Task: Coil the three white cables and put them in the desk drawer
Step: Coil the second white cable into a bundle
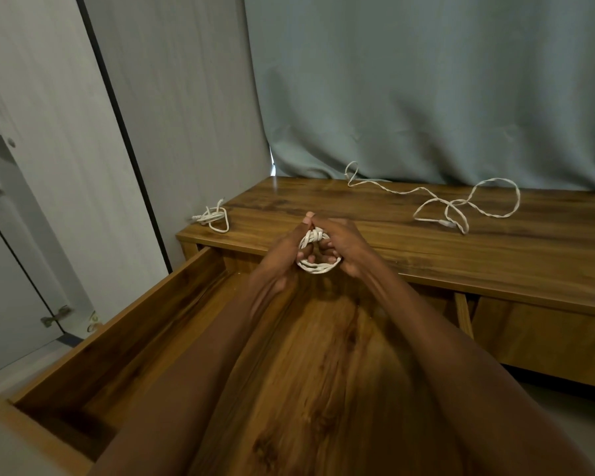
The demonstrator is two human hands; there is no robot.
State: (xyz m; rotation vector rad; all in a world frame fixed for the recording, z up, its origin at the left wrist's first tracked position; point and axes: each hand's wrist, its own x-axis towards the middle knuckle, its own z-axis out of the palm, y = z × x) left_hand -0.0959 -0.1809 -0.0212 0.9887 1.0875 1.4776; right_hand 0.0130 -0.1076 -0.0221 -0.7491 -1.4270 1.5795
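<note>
Both my hands hold one white cable (318,267) wound into a small coil, above the open desk drawer (200,280) near the desk's front edge. My left hand (284,261) grips the coil's left side with its thumb up. My right hand (340,247) pinches the wrapped top and right side. A second white cable (215,216), loosely coiled, lies on the desk's far left corner. The third white cable (468,204) lies uncoiled in loose loops across the desk's back right.
The wooden desk top (409,245) runs to the right under a grey-green curtain (426,91). A grey panel wall and a cabinet door with hinges (54,316) stand to the left of the drawer. The drawer's wooden bottom shows under my forearms.
</note>
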